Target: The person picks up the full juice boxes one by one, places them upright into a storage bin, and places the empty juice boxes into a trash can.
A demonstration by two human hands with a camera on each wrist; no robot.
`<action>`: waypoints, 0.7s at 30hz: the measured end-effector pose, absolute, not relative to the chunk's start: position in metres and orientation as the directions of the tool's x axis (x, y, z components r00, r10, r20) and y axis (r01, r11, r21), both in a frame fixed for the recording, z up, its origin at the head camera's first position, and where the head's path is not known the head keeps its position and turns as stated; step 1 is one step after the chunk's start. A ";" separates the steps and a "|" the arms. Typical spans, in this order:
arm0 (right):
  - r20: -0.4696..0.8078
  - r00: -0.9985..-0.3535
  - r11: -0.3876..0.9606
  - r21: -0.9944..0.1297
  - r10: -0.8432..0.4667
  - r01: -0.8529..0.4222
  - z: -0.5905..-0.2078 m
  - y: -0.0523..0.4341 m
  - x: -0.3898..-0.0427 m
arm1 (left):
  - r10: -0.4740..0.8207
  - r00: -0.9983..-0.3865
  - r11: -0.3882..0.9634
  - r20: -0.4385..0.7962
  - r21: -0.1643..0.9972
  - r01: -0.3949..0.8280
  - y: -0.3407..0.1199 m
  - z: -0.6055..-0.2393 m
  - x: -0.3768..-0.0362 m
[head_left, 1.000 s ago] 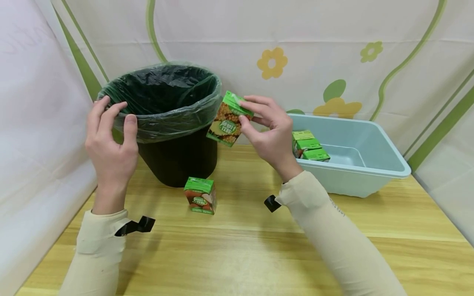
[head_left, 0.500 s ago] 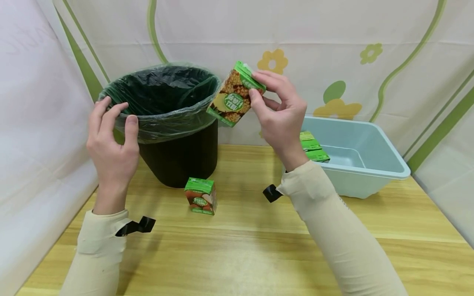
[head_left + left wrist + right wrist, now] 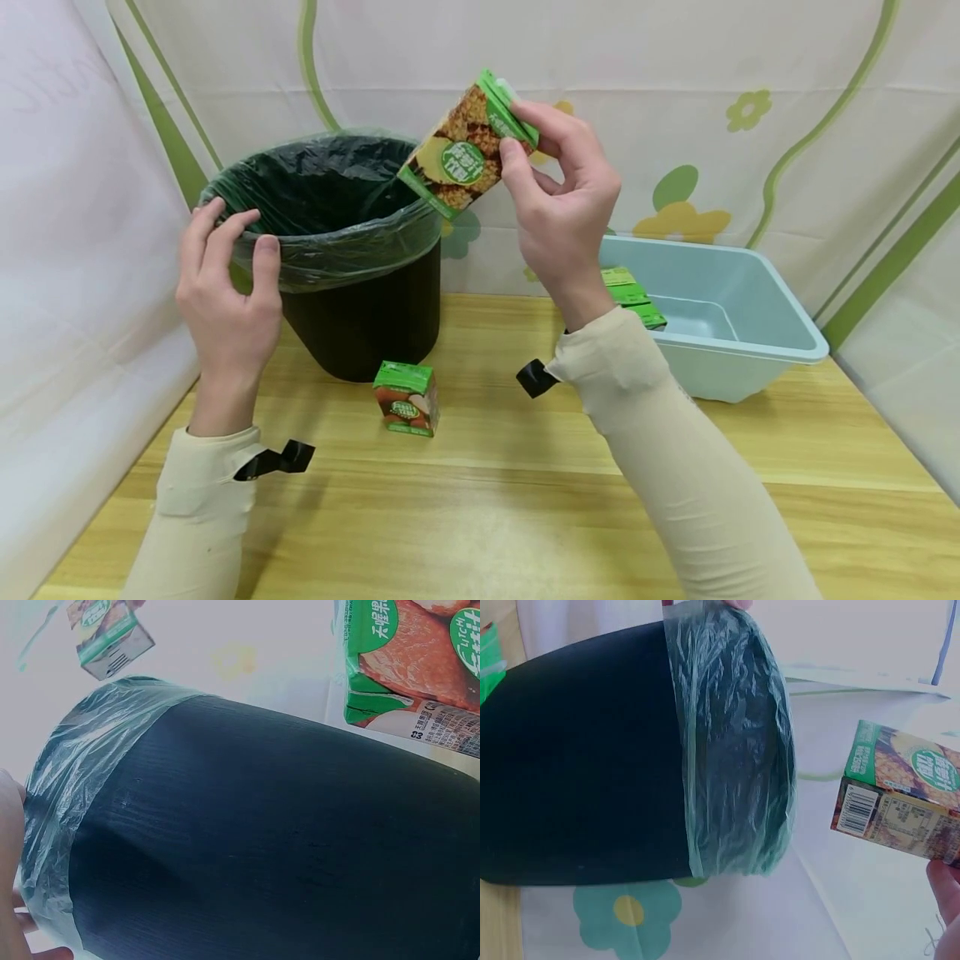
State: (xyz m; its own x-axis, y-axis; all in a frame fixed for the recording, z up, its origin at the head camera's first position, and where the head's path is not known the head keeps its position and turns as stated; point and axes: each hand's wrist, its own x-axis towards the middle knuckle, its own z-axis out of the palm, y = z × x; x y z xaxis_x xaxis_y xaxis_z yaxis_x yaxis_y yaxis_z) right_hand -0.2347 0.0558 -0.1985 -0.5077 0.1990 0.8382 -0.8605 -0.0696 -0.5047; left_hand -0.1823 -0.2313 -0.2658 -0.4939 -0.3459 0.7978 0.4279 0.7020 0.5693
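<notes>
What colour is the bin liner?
The liner is translucent green plastic, folded over the rim of the black bin. The right wrist view shows it best.

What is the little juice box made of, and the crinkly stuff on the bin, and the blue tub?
The juice box looks like printed, slightly glossy carton: sharp folded edges. The bin liner seems thin see-through greenish plastic film: wrinkles and shine. The blue tub looks like smooth moulded hard plastic, with a rounded rim.
</notes>
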 end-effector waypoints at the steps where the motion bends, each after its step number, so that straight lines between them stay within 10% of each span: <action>1: 0.838 -0.507 -0.072 -0.504 0.200 -0.861 -0.198 0.053 -0.235 | -0.349 -0.494 0.700 0.796 0.572 0.428 -0.231 -0.266 -0.183; 21: 0.776 -0.600 -0.006 -0.611 0.193 -0.792 -0.201 -0.003 -0.244 | -0.337 -0.479 0.703 0.810 0.555 0.444 -0.244 -0.274 -0.193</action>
State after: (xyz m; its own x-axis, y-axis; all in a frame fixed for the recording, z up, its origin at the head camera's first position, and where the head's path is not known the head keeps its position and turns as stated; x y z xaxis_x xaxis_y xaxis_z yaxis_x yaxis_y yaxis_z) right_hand -0.2437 -0.0027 -0.2008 -0.6002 0.1933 0.7761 -0.7917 -0.0057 -0.6109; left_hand -0.1926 -0.2441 -0.2741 -0.4790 -0.3371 0.8105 0.4439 0.7035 0.5550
